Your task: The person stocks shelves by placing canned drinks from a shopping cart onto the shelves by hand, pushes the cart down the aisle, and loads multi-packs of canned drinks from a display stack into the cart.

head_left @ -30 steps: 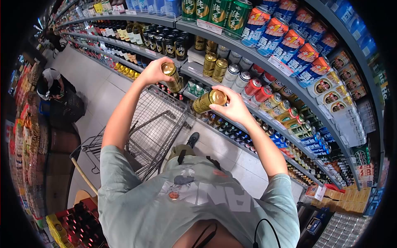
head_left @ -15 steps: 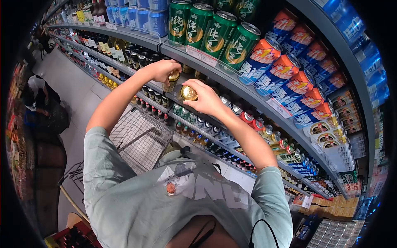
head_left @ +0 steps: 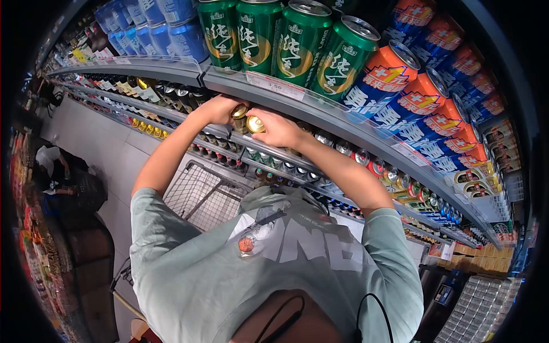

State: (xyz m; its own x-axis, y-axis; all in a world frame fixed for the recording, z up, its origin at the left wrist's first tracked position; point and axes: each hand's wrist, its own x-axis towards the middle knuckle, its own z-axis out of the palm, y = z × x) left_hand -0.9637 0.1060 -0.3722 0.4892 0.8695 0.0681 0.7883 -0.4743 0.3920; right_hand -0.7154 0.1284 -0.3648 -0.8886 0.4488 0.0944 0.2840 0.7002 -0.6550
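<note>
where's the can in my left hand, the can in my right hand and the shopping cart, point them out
left can point(head_left: 239, 111): head view, on its round gold end
right can point(head_left: 254, 124): head view, on its round gold end
shopping cart point(head_left: 200, 187): head view, on its wire mesh

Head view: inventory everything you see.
Shelves: several, grey, ahead
Green cans: four in front, green, upper shelf
Cans marked +1: many, orange-blue, right of green
Blue cans: several, blue, left of green
Lower cans: many, mixed, shelf below
Gold cans: two, gold, below upper shelf
Cart: one, grey, floor
Another person: one, white and dark, left aisle
T-shirt: one, grey-green, bottom
Left hand: one, holding left gold can
Right hand: one, holding right gold can
</note>
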